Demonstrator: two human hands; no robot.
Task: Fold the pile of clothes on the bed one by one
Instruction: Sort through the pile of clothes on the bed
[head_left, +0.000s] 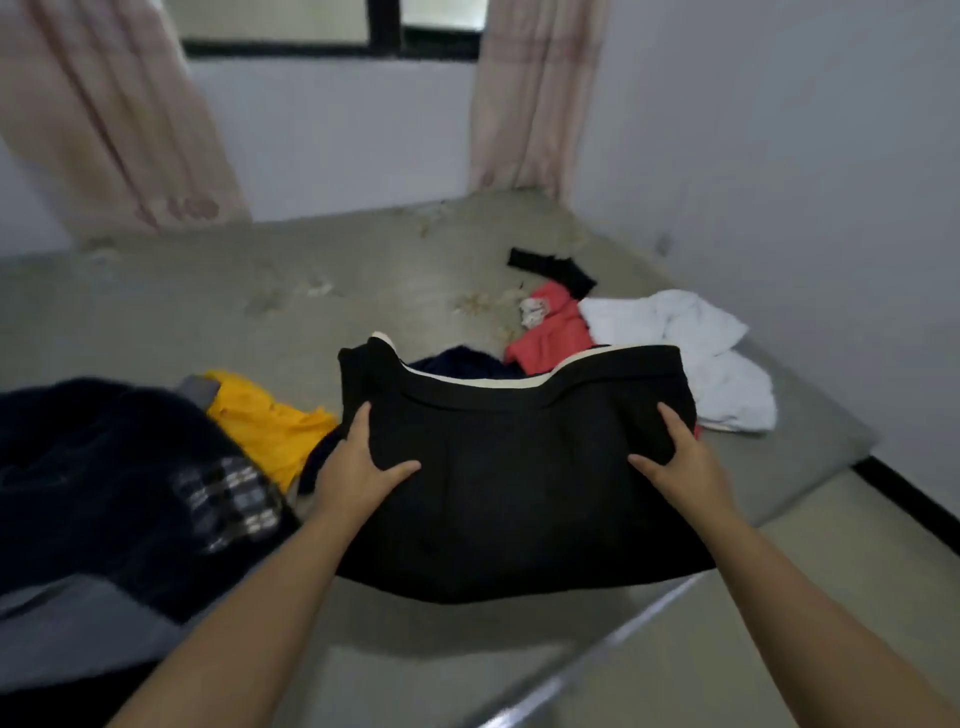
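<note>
Pale walls (779, 130), curtained window (332, 31)

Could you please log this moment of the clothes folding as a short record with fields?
held item: black garment with white trim, lifted above the bed
left hand: grips its left edge, thumb on top
right hand: grips its right edge, thumb on top
left of it: yellow garment, dark garment with checked patch
beyond it: red garment, white garment, black strip
backdrop: curtains

Bedroom: bed (208, 312), curtains (104, 114), window (332, 31)
</note>
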